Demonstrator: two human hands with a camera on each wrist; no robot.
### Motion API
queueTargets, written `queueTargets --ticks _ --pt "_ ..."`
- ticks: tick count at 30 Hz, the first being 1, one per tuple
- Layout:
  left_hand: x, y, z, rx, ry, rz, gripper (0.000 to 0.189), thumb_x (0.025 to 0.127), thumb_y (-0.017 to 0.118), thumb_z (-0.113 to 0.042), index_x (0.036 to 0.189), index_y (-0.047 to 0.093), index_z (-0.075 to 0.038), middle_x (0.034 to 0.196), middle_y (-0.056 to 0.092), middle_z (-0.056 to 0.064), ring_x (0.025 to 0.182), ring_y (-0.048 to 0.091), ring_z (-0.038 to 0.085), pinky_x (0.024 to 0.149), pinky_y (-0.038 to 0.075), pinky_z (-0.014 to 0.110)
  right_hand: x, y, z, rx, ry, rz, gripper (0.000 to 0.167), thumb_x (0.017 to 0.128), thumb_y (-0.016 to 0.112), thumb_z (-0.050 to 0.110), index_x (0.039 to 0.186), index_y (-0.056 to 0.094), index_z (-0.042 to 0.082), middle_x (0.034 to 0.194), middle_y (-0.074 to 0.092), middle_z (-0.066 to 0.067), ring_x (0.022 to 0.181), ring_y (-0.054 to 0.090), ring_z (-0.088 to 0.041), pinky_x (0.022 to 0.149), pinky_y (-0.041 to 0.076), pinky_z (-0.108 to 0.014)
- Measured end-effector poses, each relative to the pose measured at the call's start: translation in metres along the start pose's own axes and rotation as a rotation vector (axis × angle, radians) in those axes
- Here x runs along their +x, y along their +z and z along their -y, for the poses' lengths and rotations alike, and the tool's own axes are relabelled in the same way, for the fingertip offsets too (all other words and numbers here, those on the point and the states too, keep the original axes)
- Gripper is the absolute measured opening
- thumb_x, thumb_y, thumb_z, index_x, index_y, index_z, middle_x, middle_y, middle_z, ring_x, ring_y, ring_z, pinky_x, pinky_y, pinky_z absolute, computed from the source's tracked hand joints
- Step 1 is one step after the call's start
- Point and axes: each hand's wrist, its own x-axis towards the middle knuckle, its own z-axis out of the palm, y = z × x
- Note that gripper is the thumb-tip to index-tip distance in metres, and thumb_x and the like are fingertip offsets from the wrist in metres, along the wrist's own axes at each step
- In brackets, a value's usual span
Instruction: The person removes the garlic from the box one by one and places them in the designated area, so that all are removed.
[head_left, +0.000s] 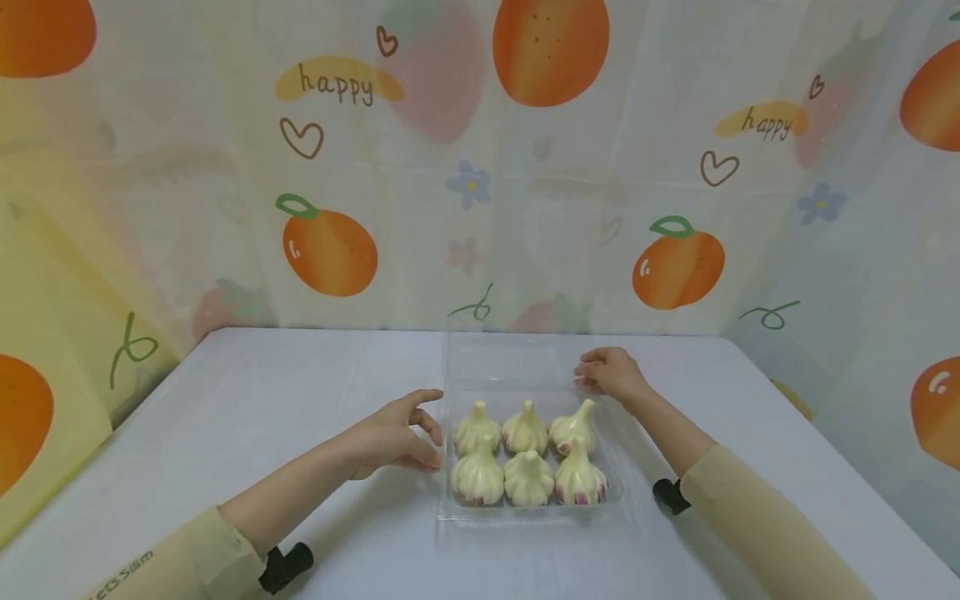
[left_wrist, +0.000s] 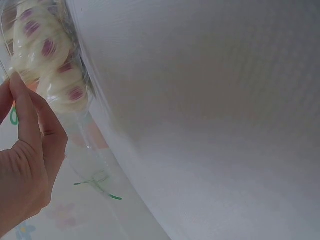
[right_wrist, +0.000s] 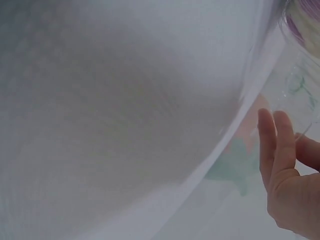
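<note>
Plump white garlic bulbs with purple streaks (head_left: 477, 481) stand in two rows in a clear plastic clamshell box (head_left: 491, 513). Its transparent lid (head_left: 510, 362) is raised behind them. My left hand (head_left: 393, 433) is at the box's left side, index finger stretched toward the hinge and thumb lower down. In the left wrist view, the left fingertips (left_wrist: 15, 77) meet the clear plastic edge beside the garlic. At the lid's right edge, my right hand (head_left: 611, 375) pinches the thin plastic; in the right wrist view that edge runs between the right fingers (right_wrist: 285, 135) and thumb.
A white table (head_left: 315, 367) bears the box near its middle. Behind and to the sides hangs a pale curtain (head_left: 570, 167) printed with oranges, hearts and flowers. Black wrist straps (head_left: 287, 567) show below both sleeves.
</note>
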Motion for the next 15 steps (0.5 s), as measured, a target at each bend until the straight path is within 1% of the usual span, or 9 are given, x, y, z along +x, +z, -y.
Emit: queueTargets --ticks 5,12,15 --pt "-0.0007 -0.0006 -0.0002 -0.001 0.000 -0.001 0.098 0.078 0.074 0.002 0.157 0.016 -0.009 0.103 0.056 0.009 0.081 0.066 0.017 0.082 0.061 0.033 0.0000 0.0004 -0.0002 0.006 0.014 0.013 0.044 0.098 0.055 0.009 0.136 0.048 -0.013 0.124 0.065 -0.029 0.079 0.068 -0.008 0.072 0.059 -0.020" --pt "-0.0015 0.0000 -0.0012 -0.004 0.002 0.000 0.098 0.079 0.073 0.004 0.157 0.016 -0.008 0.103 0.056 0.009 0.080 0.066 0.016 0.082 0.061 0.033 0.0001 0.0013 -0.0018 0.021 0.013 0.013 0.044 0.099 0.054 0.008 0.136 0.047 -0.014 0.125 0.064 -0.030 0.077 0.067 -0.008 0.072 0.059 -0.020" --pt "-0.0014 0.0000 -0.0014 -0.004 0.003 0.001 0.098 0.079 0.073 0.004 0.157 0.016 -0.008 0.103 0.056 0.009 0.080 0.066 0.016 0.082 0.061 0.033 -0.0011 0.0007 -0.0012 0.025 0.014 0.016 0.043 0.100 0.052 0.010 0.136 0.048 -0.014 0.124 0.064 -0.031 0.080 0.069 -0.011 0.070 0.059 -0.019"
